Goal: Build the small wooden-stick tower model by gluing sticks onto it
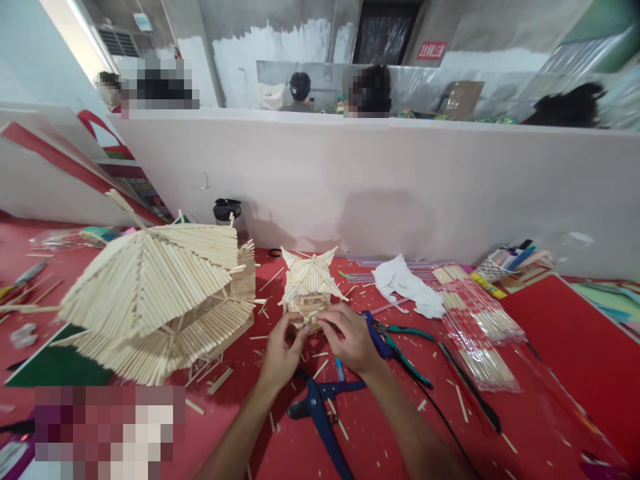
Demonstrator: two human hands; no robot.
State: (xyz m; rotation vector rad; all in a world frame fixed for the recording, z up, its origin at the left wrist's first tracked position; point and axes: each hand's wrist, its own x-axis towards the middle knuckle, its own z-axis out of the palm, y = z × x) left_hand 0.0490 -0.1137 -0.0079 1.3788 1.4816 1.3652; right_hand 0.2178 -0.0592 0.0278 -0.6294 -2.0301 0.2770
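Observation:
A small pavilion model of wooden sticks (309,283) stands on the red table (560,360). My left hand (281,352) and my right hand (350,339) meet at its near base, fingers pinched closed against the lowest sticks. Whether a loose stick is between the fingertips is too small to tell. A much larger stick roof model (155,297) sits to the left of my left hand. Blue-handled scissors (320,407) lie between my forearms, and green-handled pliers (400,343) lie just right of my right hand.
Packs of wrapped chopsticks (475,320), a crumpled white cloth (407,283) and a cup of pens (505,263) lie to the right. Cut stick bits litter the table. A white partition (400,187) closes the far edge; several people sit beyond it.

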